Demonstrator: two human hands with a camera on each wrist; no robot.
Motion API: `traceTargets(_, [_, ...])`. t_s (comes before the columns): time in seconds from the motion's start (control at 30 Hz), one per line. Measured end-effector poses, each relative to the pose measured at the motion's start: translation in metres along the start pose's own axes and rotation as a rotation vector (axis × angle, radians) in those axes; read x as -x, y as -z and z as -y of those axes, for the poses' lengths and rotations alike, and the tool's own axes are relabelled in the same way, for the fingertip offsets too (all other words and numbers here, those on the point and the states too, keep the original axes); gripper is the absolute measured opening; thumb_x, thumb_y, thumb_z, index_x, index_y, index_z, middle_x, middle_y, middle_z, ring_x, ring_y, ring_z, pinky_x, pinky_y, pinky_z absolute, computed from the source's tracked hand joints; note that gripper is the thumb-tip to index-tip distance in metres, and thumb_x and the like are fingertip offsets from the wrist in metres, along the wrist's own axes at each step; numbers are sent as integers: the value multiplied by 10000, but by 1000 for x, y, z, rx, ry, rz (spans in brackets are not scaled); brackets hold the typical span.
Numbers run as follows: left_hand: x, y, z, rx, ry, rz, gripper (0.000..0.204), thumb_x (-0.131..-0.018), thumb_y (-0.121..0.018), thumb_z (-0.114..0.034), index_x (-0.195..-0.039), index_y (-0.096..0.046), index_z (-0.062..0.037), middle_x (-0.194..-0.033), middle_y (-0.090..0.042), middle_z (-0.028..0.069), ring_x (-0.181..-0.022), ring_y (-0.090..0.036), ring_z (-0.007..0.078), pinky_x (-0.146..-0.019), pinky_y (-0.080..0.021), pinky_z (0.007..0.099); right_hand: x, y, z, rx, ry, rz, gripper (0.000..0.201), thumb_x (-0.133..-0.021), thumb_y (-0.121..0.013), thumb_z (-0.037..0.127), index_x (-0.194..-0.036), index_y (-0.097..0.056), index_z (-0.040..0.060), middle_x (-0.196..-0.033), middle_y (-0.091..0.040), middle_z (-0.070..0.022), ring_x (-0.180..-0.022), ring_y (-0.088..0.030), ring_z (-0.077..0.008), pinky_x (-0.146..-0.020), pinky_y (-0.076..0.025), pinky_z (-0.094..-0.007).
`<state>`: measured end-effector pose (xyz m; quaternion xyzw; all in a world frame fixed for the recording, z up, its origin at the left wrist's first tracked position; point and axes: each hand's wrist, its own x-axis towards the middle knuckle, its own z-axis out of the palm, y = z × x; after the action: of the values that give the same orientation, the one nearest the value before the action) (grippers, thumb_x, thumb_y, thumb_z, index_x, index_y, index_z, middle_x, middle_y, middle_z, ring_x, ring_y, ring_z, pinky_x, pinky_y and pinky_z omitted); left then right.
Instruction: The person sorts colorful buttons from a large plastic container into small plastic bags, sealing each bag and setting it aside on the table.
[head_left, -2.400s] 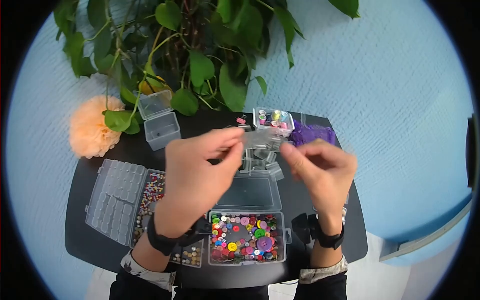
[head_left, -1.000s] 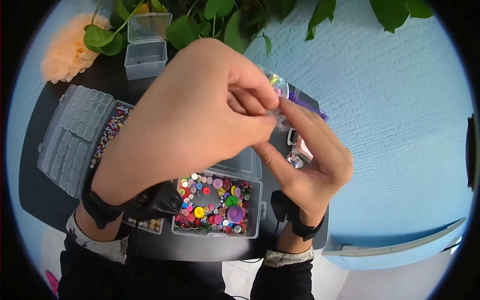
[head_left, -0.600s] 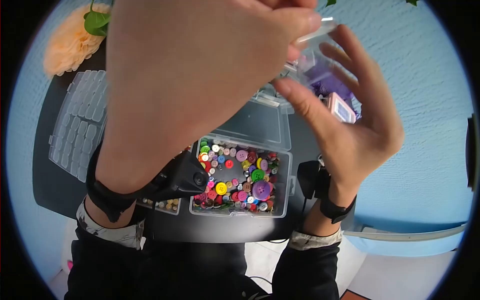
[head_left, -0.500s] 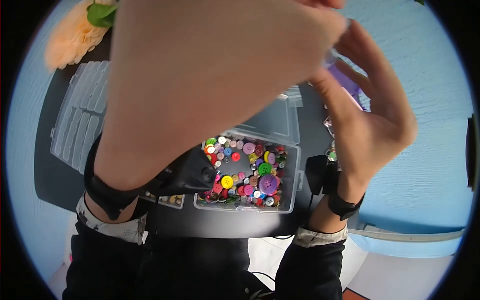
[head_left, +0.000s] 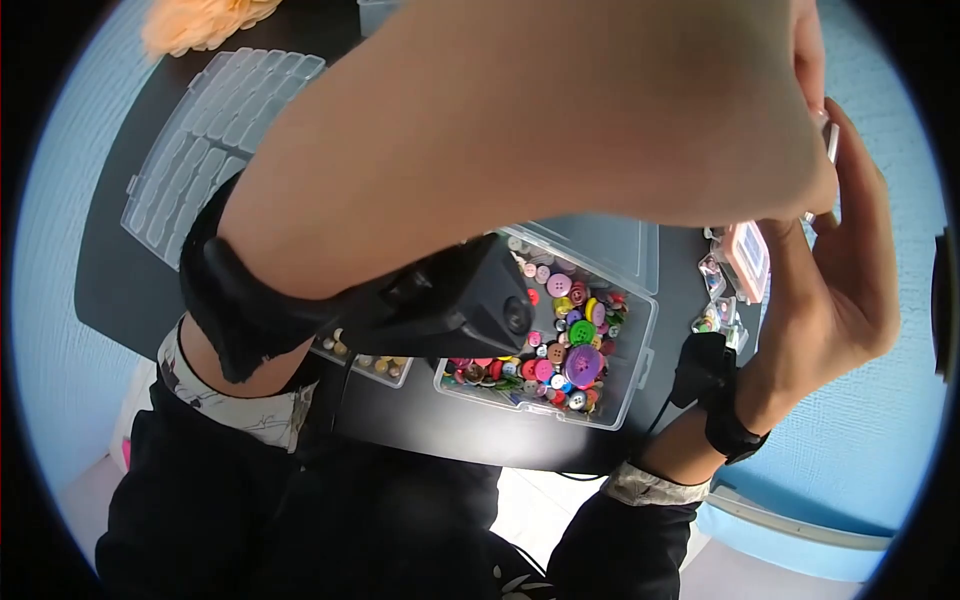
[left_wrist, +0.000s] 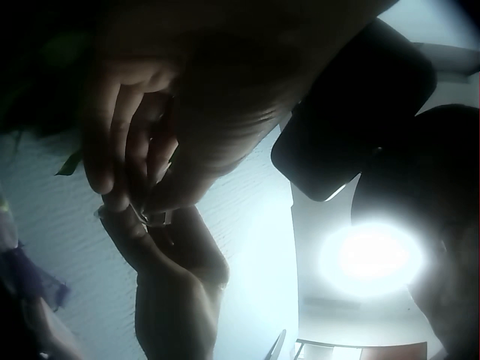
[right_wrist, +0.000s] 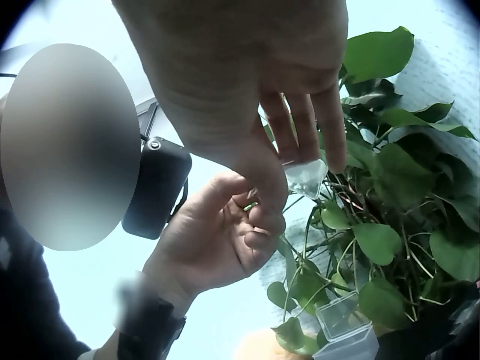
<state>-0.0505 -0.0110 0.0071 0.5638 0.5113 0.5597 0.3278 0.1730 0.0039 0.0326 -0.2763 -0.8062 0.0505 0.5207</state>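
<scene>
Left hand point(head_left: 710, 110), right hand point(head_left: 845, 270) hold clear piece point(right_wrist: 306, 178), mostly hidden; shape unclear.

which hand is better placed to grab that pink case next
Probably the right hand: it is close beside the pink case, while the left arm stretches across the table. A clear piece at its fingers may hinder it.

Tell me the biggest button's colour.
The biggest button is purple; the head view shows it best.
</scene>
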Motion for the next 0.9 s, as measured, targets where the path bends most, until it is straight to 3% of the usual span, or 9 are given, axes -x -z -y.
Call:
traceTargets(0.37, [-15, -19, 12, 57, -126, -44, 68, -759, -673, 25, -824, -655, 40, -719, -653, 113, -626, -631, 180, -570, -495, 282, -3, -6, 5, 16, 103, 75, 514, -744, -787, -48, -1229, -623, -95, -1225, -652, -232, -1138, -646, -335, -985, -528, -470])
traceTargets(0.4, [71, 13, 5, 63, -139, -46, 67, -758, -672, 24, -821, -654, 40, -717, -652, 115, -625, -630, 183, -569, -494, 284, -4, -4, 3, 65, 145, 94, 508, -744, -787, -56, -1225, -627, -91, -1215, -656, -233, -1141, -644, -335, -981, -529, -482])
traceTargets(0.47, [75, 15, 6, 71, -166, -53, 65, -754, -669, 24, -815, -652, 40, -714, -650, 118, -621, -629, 189, -565, -492, 289, -5, -3, 5, 110, 188, 112, 503, -743, -786, -63, -1221, -631, -87, -1204, -660, -234, -1143, -643, -336, -978, -529, -494])
traceTargets(0.5, [-11, -12, 18, 75, -179, -58, 64, -753, -667, 23, -812, -651, 40, -712, -649, 120, -620, -629, 192, -564, -491, 291, -5, -3, 7, 124, 166, 135, 493, -748, -780, -74, -1219, -633, -84, -1200, -660, -236, -1144, -641, -340, -975, -531, -502])
traceTargets(0.6, [69, 9, 7, 83, -222, -71, 60, -748, -663, 22, -803, -648, 40, -707, -645, 126, -615, -627, 201, -559, -488, 297, -4, -8, 6, 57, 135, 160, 492, -758, -767, -93, -1229, -624, -86, -1223, -643, -240, -1141, -640, -341, -971, -539, -500])
traceTargets(0.63, [-3, -21, -16, 85, -236, -73, 59, -746, -662, 22, -800, -647, 40, -706, -644, 128, -613, -626, 204, -558, -487, 300, -4, -8, 6, 17, 100, 159, 505, -755, -764, -103, -1237, -617, -89, -1237, -634, -241, -1137, -641, -339, -972, -541, -492])
traceTargets(0.67, [72, 12, 8, 85, -251, -75, 58, -745, -660, 21, -798, -646, 40, -704, -643, 129, -612, -626, 207, -556, -486, 302, -4, -9, 6, -24, 65, 158, 517, -751, -760, -113, -1246, -610, -91, -1252, -625, -242, -1132, -642, -337, -973, -543, -484])
traceTargets(0.77, [-18, -14, 18, 76, -308, -81, 55, -740, -656, 20, -789, -642, 40, -699, -640, 135, -607, -624, 216, -551, -483, 308, -5, -9, 8, 39, 58, 144, 544, -745, -755, -131, -1263, -594, -97, -1267, -612, -245, -1145, -632, -340, -971, -547, -471])
traceTargets(0.9, [-2, -30, -1, 75, -412, -94, 51, -733, -650, 18, -777, -638, 40, -693, -635, 142, -600, -622, 228, -545, -479, 317, -6, -13, 10, 105, 90, 104, 561, -732, -739, -163, -1268, -583, -106, -1268, -604, -248, -1169, -614, -352, -944, -562, -460])
